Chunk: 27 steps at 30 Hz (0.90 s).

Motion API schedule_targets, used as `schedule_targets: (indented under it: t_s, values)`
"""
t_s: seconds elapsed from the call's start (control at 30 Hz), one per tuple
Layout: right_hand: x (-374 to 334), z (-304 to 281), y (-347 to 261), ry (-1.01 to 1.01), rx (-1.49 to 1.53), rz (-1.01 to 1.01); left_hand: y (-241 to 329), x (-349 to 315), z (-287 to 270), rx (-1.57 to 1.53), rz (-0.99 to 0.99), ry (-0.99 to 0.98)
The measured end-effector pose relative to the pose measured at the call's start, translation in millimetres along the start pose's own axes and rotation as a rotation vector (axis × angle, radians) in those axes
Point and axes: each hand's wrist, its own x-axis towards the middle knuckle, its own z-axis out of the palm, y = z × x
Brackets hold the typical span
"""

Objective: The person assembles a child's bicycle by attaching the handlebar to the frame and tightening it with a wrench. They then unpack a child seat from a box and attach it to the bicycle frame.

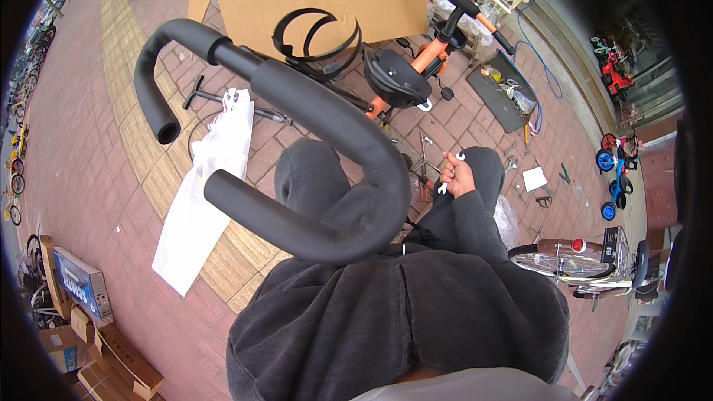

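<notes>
My right hand (458, 176) is closed round a silver open-ended wrench (443, 188) beside my right knee, and both its jaws stick out of the fist. My left hand does not show; a thick black foam-covered bar (327, 115), bent in hooks, crosses in front of my lap and hides that side. Beyond my knees stands an orange child's trike frame (429, 56) with a black seat (397, 78) and an upright handlebar (460, 1). Curved black hoops (319, 55) rise beside the seat, left of it.
An open cardboard box (319, 4) stands behind the trike. Left of my knees lie a white plastic bag (197, 208) and a black T-handled pump (204, 94). To the right are a dark parts tray (497, 93), pliers (564, 173), white paper (534, 179) and a bicycle lying down (572, 260).
</notes>
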Motion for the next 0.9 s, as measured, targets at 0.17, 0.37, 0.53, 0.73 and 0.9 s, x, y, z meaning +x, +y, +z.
schedule_targets:
  t_s: [0.17,0.37,0.53,0.73,0.9]
  values:
    - [-21,34,-3,-0.001,-0.182,-0.176,-1,38,45,-0.303,-0.149,-0.063]
    - [-65,61,-24,0.105,-0.31,-0.332,-15,63,103,-0.321,0.074,0.16]
    - [-63,59,-15,0.057,-0.253,-0.31,-21,68,111,-0.534,-0.013,0.064]
    - [-32,33,-3,0.037,-0.215,-0.166,-25,68,76,-0.94,-0.29,-0.132]
    - [6,26,15,-0.057,0.241,0.072,-8,37,36,-0.821,-0.438,-0.116]
